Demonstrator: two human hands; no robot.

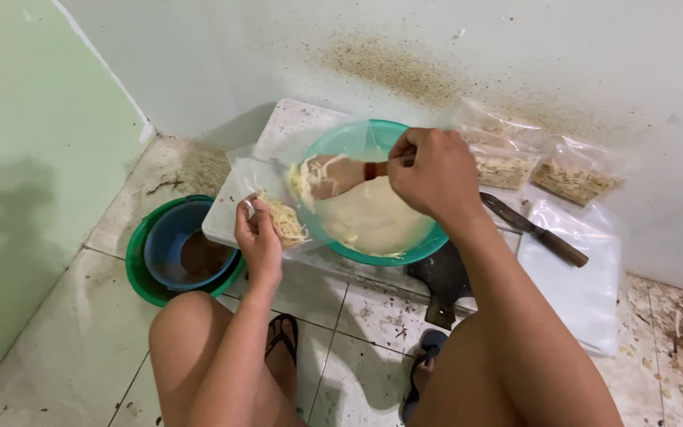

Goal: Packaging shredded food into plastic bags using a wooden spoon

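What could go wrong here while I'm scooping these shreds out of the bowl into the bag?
1. The left hand holds the clear bag open beside the tilted teal bowl; shreds already lie at the bag's mouth and may fall onto the dirty floor.
2. The bowl leans on the white tray and might slide.
3. A knife lies close to the right hand's forearm, so a careless swing with the wooden spoon may hit it.
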